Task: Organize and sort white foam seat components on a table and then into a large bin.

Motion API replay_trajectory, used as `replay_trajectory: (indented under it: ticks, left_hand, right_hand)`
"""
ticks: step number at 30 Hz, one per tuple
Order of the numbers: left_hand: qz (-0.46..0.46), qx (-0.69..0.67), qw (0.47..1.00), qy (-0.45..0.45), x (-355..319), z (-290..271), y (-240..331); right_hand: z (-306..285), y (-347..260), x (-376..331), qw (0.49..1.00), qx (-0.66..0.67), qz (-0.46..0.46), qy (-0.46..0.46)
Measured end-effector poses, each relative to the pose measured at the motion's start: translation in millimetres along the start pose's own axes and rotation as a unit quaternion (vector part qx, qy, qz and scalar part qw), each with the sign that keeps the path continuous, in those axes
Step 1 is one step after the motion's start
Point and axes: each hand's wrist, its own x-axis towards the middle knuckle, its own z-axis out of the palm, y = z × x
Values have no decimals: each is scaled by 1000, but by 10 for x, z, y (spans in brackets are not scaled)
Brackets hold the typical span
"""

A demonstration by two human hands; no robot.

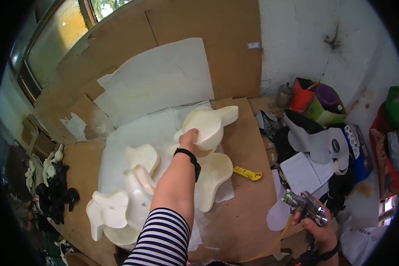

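Note:
My left hand [189,139], a black band on its wrist, reaches to the middle of the work surface and grips a cream-coloured moulded piece [210,126] with rounded lobes. The thumb shows on its near side; the other fingers are hidden behind it. Several similar cream pieces lie around: a rounded one [214,177] just below, another [147,156] to the left, and a cluster [113,208] at the near left. At the lower right, my right hand [322,231] is closed around a metal spray gun [307,207], its nozzle pointing left. A yellow hose [277,243] runs near it.
White paper [115,150] and brown cardboard [248,208] cover the surface; cardboard also lines the back wall. A yellow cutter [248,173] lies right of the pieces. Farther right are a notebook [303,170], a grey-white moulded form [312,142] and containers. Small dark and pale figures [53,190] stand far left.

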Motion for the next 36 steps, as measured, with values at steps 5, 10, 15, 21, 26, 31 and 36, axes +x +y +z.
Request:
replay_trajectory:
  ticks: [5,10,15,21,26,31,36]
  left_hand:
    - [-87,145,985,-40,-265,129,201]
    - [-25,108,992,-66,-780,77,142]
    - [105,-50,993,-12,-1943,-328,-361]
    - [-171,-74,982,-29,-2868,-1223,-830]
    - [-91,113,989,13,-2846,-1664,-742]
    - [359,318,863,-159,-2673,-1136,-571]
    - [390,513,742,-185,-2674,-473,-656]
  right_hand:
    - [-176,62,-63,999,19,-3,31]
    - [50,-93,52,999,21,-21,-25]
    - [230,-75,-35,996,28,-44,-77]
    - [597,123,14,990,0,-39,-138]
    - [807,425,-22,991,-23,-43,-126]
    - [925,591,-202,994,-24,-54,-89]
    - [791,637,-762,997,-20,-70,-13]
